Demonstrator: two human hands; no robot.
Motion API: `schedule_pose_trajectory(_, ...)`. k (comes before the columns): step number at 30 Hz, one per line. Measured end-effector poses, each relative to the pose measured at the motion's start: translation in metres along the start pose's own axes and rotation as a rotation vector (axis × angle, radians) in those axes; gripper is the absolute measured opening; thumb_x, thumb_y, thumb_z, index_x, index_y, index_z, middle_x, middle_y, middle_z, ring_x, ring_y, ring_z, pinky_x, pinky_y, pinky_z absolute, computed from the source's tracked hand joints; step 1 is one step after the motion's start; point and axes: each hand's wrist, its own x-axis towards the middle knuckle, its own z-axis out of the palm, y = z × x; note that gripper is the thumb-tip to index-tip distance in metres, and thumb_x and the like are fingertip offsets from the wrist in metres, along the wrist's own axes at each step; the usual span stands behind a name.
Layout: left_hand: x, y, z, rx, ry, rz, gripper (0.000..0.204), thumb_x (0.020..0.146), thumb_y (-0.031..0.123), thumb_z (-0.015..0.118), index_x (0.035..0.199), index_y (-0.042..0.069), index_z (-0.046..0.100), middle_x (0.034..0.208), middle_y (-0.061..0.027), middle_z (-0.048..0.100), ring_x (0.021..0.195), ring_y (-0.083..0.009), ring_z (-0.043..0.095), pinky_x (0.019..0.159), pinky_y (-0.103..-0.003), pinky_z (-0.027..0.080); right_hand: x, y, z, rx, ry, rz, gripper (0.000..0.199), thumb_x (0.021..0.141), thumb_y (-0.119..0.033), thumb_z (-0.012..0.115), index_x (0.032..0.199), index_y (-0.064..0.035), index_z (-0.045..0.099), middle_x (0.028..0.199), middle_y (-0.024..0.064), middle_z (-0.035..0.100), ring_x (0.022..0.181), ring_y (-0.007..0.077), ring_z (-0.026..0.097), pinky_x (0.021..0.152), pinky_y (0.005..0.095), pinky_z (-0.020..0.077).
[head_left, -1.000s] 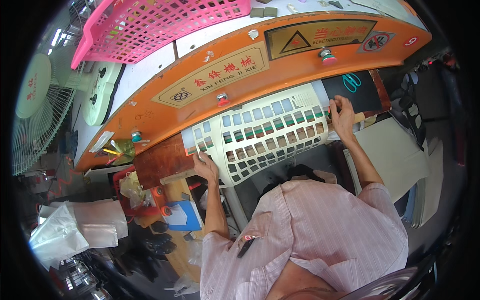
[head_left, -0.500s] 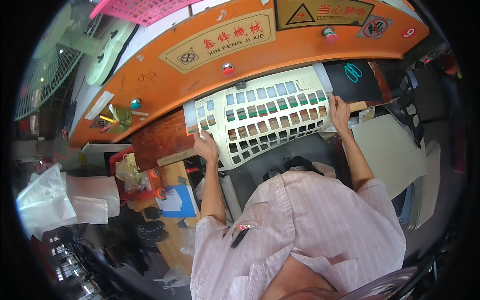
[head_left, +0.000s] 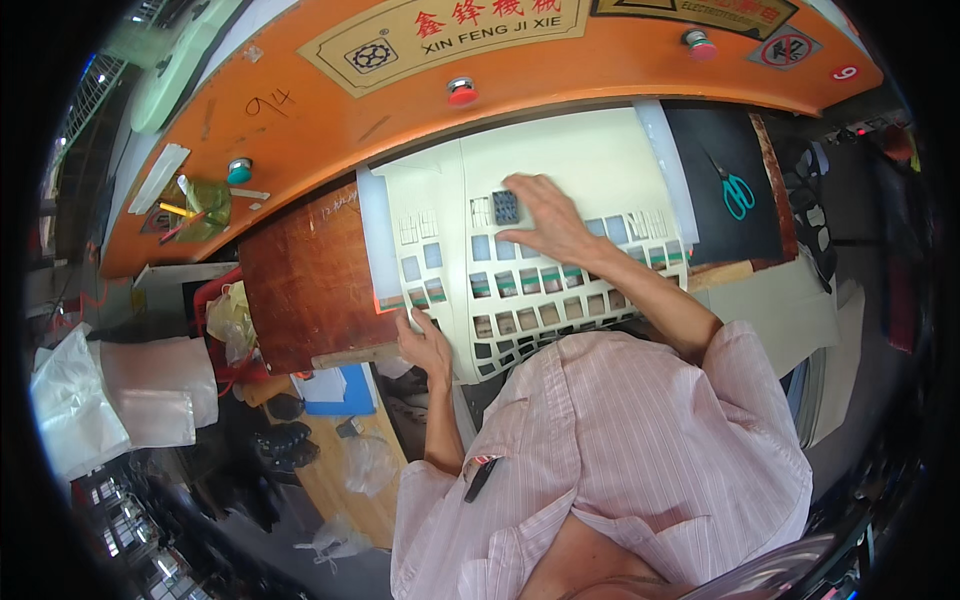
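Observation:
A cream sheet [head_left: 560, 150] with rows of rectangular cut-outs lies over a pale translucent board [head_left: 372, 222], its near end bending down toward me. My left hand [head_left: 427, 345] grips the sheet's near left edge, thumb on top. A small dark block-shaped cutting die [head_left: 505, 207] rests on the sheet above the rows of holes. My right hand [head_left: 555, 222] reaches over the sheet, slightly blurred; its thumb and fingers are apart on either side of the die. Beside the die is a rectangle with thin strips in it [head_left: 479, 212].
An orange machine beam [head_left: 330, 140] with red buttons [head_left: 462, 92] and a green one [head_left: 239, 170] spans behind the sheet. Teal-handled scissors [head_left: 738, 196] lie on a black pad to the right. Reddish-brown wood [head_left: 295, 270] is at left, with clear plastic bags [head_left: 150, 390] beyond.
My right hand has left the sheet's right edge and come to the die. The sheet, board and die have come out toward me from under the beam. My left hand still grips the left edge.

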Motion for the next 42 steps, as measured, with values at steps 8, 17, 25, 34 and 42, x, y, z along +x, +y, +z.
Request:
schedule_pose_trajectory(8,-0.018,-0.012,0.003,0.017,-0.027,-0.167,0.028,0.103,0.020,0.064,0.117,-0.003,0.069,0.088,-0.0182,0.074,0.077,-0.0331,0.067,0.073,-0.044,0.051,0.038,0.054,0.002,0.961,-0.287,0.691,0.057,0.092,-0.025,0.081,0.136,0.0074,0.063,0.123,0.0165,0.073,0.112,0.0230,0.068,0.098,0.0343,0.0542)
schedule_pose_trajectory(17,-0.021,-0.017,0.012,-0.025,-0.035,-0.185,0.030,0.104,0.016,0.061,0.121,-0.008,0.066,0.097,-0.0177,0.074,0.081,-0.0209,0.067,0.072,-0.035,0.053,0.005,0.065,-0.014,0.449,-0.257,0.261,0.059,0.086,-0.020,0.085,0.136,0.0019,0.062,0.127,0.0164,0.067,0.120,0.0295,0.059,0.106,0.0413,0.0483)
schedule_pose_trajectory(25,-0.015,-0.010,0.006,-0.156,-0.115,-0.220,0.033,0.110,0.020,0.056,0.128,-0.007,0.060,0.107,-0.0092,0.068,0.091,-0.0131,0.057,0.080,-0.028,0.048,-0.004,0.082,-0.001,1.042,-0.106,0.767,0.049,0.108,-0.029,0.063,0.144,0.0036,0.058,0.128,0.0109,0.070,0.116,0.0153,0.062,0.104,0.0315,0.0496)
schedule_pose_trajectory(34,0.005,0.142,0.063,-0.334,-0.419,0.262,0.040,0.090,0.010,0.077,0.125,-0.003,0.064,0.107,-0.0168,0.069,0.092,-0.0290,0.068,0.083,-0.038,0.055,-0.015,0.081,0.004,1.066,-0.016,0.585,0.045,0.107,-0.023,0.064,0.143,0.0040,0.058,0.129,0.0119,0.070,0.116,0.0153,0.063,0.103,0.0322,0.0509)
schedule_pose_trajectory(42,0.010,0.175,0.103,-0.481,-0.741,0.072,0.019,0.100,0.012,0.069,0.105,-0.006,0.072,0.082,-0.0163,0.073,0.069,-0.0227,0.069,0.064,-0.034,0.055,-0.013,0.077,0.001,1.068,0.008,0.604,0.047,0.103,-0.019,0.071,0.142,0.0038,0.058,0.127,0.0118,0.070,0.114,0.0150,0.064,0.100,0.0324,0.0527)
